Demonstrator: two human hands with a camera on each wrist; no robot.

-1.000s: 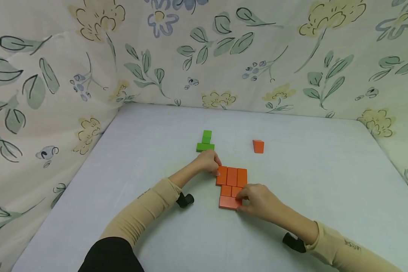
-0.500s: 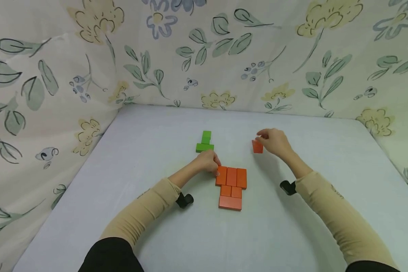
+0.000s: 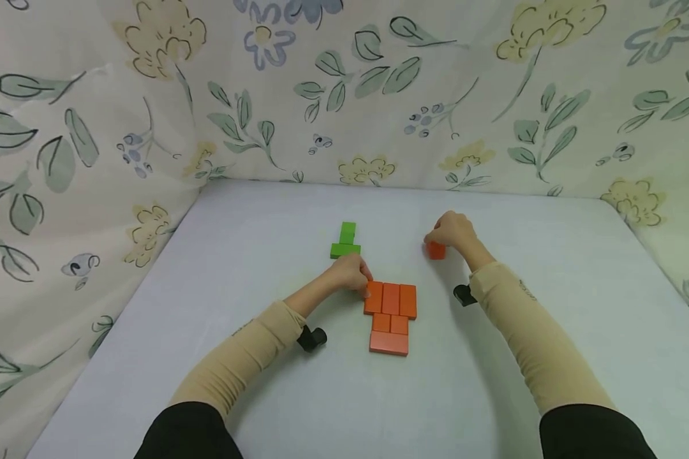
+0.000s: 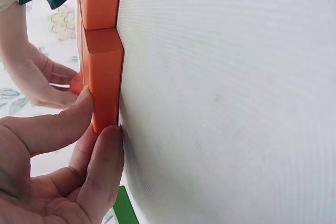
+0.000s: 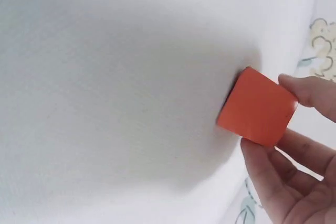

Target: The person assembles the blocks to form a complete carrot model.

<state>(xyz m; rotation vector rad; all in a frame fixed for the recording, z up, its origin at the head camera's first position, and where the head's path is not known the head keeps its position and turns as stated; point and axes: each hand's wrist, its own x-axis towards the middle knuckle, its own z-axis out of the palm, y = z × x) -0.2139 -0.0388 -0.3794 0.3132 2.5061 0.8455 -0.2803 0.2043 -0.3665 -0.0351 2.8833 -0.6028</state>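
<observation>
Flat orange blocks (image 3: 391, 299) lie joined on the white table, three upright ones in a row, two small ones below and a wide one at the bottom. My left hand (image 3: 349, 273) pinches the far end of the row's leftmost orange block (image 4: 106, 85), thumb on one face and fingers at its end. Farther back on the right, my right hand (image 3: 455, 231) holds a separate orange block (image 5: 257, 107) between thumb and fingers. Its squarish face shows in the right wrist view; in the head view the hand covers its upper part.
Two green blocks (image 3: 346, 250) stand beyond the left hand, forming an upside-down T. A floral cloth (image 3: 367, 127) hangs behind the table (image 3: 264, 223) and along its left side. Black wrist cameras (image 3: 312, 339) jut from under both sleeves.
My right hand has left the wide bottom block, reached back to the separate orange block and taken hold of it. The left hand keeps its place on the leftmost block.
</observation>
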